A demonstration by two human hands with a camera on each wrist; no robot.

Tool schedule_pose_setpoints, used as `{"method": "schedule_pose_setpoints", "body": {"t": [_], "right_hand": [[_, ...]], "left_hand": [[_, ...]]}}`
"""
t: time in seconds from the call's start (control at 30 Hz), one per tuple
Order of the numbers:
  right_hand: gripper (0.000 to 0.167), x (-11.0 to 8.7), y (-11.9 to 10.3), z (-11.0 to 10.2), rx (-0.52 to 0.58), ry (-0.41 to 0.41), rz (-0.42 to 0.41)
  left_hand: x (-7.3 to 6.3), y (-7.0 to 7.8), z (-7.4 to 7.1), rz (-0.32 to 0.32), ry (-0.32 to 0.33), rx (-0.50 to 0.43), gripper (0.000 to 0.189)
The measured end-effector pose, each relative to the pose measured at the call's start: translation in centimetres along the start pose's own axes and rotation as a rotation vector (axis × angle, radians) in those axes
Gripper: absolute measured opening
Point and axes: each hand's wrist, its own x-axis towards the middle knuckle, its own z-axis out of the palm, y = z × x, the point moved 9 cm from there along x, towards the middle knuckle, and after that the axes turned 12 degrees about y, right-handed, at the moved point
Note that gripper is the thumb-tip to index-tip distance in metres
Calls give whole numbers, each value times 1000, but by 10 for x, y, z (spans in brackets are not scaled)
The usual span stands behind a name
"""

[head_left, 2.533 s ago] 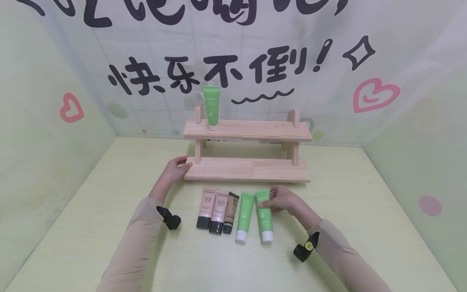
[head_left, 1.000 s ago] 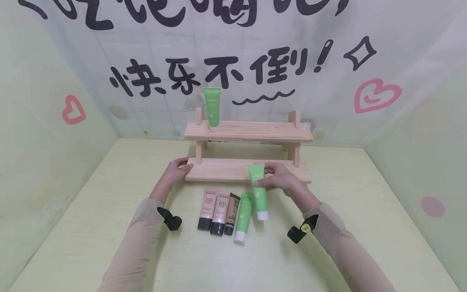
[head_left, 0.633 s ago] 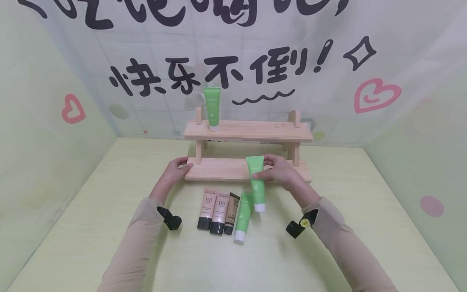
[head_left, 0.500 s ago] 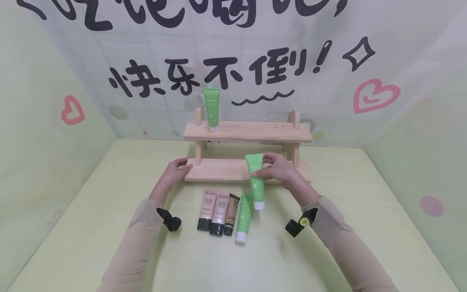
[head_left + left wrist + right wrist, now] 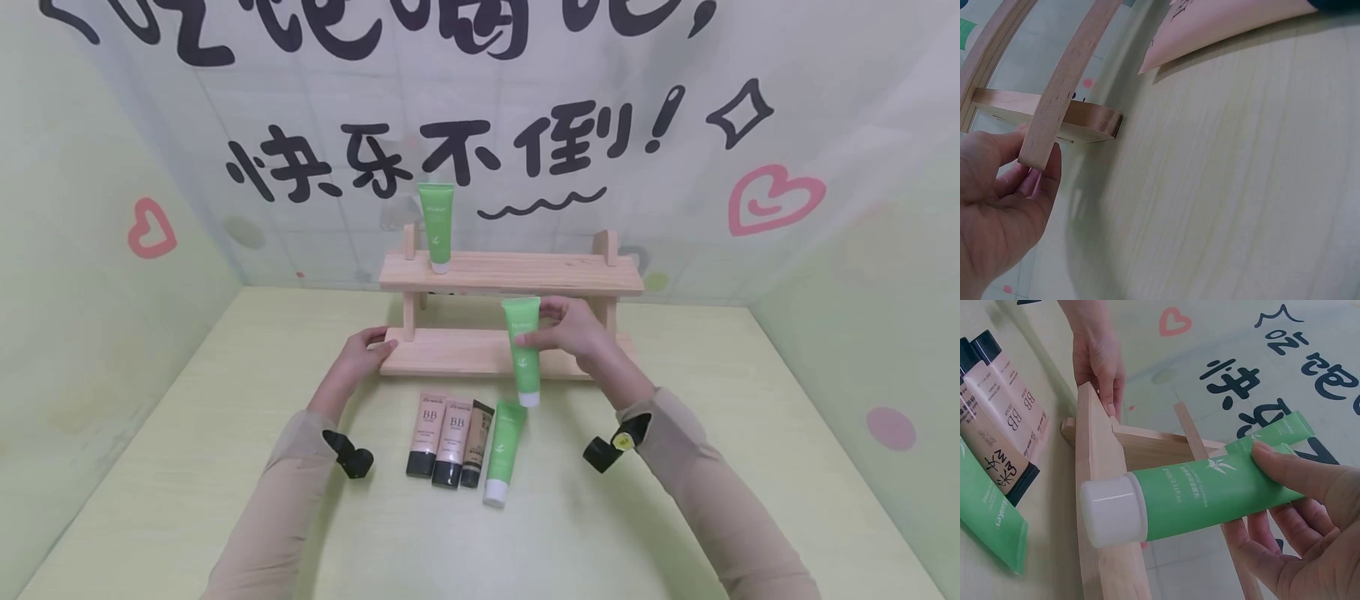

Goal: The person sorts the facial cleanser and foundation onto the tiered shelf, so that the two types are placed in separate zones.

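My right hand (image 5: 573, 333) pinches a green squeeze tube (image 5: 523, 354), its white cap down, in front of the lower shelf board. The right wrist view shows the thumb on one face of the tube (image 5: 1204, 487) and the fingers behind it. My left hand (image 5: 362, 354) grips the left end of the lower board of the two-tier wooden shelf (image 5: 457, 350). In the left wrist view, thumb and fingers (image 5: 1047, 181) pinch that board end from both sides. Another green tube (image 5: 437, 225) stands cap down at the left of the upper board.
On the table, before the shelf, lie two pink BB cream tubes (image 5: 425, 437), a small brown tube (image 5: 476, 446) with black ends and a green tube (image 5: 505, 454). A printed cloth wall (image 5: 337, 242) stands behind the shelf, with side walls left and right.
The right hand has lifted the green tube off the table beside the others and carried it up and slightly left, toward the shelf. The left hand has kept its grip on the board.
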Motion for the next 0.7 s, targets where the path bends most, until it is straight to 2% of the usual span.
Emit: {"method": "schedule_pose_setpoints", "body": {"t": [0.3,0.53,0.7], "right_hand": [[54,7,-16,-10,-11,19,-9],[56,18,-34,-20,9,59,-44],[60,24,-44,-27,27,95,-29]], "left_hand": [[0,2,1,20,-3,-5,55],[0,3,0,24,-2,1,54],[1,2,-1,22,-1,3,53]]}}
